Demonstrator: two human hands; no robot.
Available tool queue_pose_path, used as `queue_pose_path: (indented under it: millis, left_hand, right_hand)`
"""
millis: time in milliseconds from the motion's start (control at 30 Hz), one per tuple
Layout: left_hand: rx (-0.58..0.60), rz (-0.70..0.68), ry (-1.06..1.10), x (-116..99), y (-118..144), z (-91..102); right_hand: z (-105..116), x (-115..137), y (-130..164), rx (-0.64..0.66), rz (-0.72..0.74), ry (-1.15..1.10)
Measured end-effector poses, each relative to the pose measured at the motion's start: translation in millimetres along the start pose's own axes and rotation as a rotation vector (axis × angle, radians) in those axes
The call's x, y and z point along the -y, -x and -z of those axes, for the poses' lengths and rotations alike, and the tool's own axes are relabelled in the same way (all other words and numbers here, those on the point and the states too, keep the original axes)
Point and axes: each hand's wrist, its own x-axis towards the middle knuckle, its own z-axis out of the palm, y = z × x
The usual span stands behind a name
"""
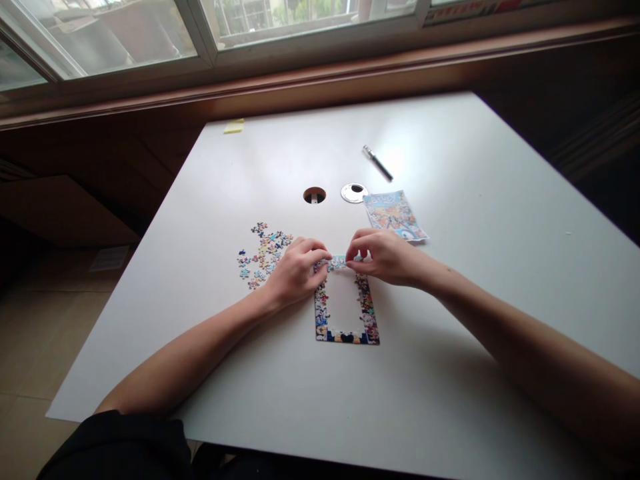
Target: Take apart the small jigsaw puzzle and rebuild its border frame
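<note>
So there's a puzzle frame (347,313) lying flat on the white tabletop (450,320), just the border done, middle bare. It's a tall rectangle, long axis running away from the person toward the window, short bottom edge nearest the body. Both hands are at the far, top edge of it. The left hand (296,270) comes in from the left with fingers curled together, tips pinching at the top-left corner. The right hand (383,255) mirrors it on the top-right, fingers bent and closed down on the same strip of pieces (338,263), which sits between the two hands and runs left to right. Can't tell how many pieces that strip is, too small.

Left of the left hand, just beside it, is a loose scatter of pieces (263,253). Beyond the right hand, near it, lies a printed picture card (395,215), tilted a bit; there's some yellow lettering at its top but I can't read it. Farther back: a round hole (314,195) in the tabletop, a silver cap (355,193) next to it, a pen (377,163) lying diagonally, and a yellow sticky note (234,126) by the far edge.
</note>
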Motion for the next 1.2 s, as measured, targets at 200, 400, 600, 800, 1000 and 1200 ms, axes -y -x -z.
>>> queue_pose_path:
  millis: [200, 400, 600, 800, 1000, 1200]
  left_hand:
    - [0.035, -0.01, -0.019, -1.1, -1.2, 0.5]
    - [0.042, -0.008, -0.02, -2.1, -1.2, 0.9]
    - [0.055, -0.006, -0.032, -2.0, -0.9, 1.6]
    - [0.069, -0.02, -0.061, -2.9, -1.1, 1.8]
    - [0.085, -0.024, -0.093, -1.4, -1.1, 1.2]
    - [0.127, -0.067, -0.149, -5.7, -1.5, 7.7]
  right_hand:
    - [-5.0, -2.2, 0.1, -0.009, 0.01, -0.004]
    - [-8.1, -3.4, 0.4, 0.001, 0.005, 0.021]
    - [-7.9, -0.6, 0.1, 0.011, -0.001, 0.025]
    - [-8.3, 0.9, 0.9, 0.012, -0.015, 0.027]
    - [-7.0, 3.6, 0.0, 0.028, -0.02, 0.031]
    - [-7.9, 0.8, -0.5, 0.029, -0.022, 0.046]
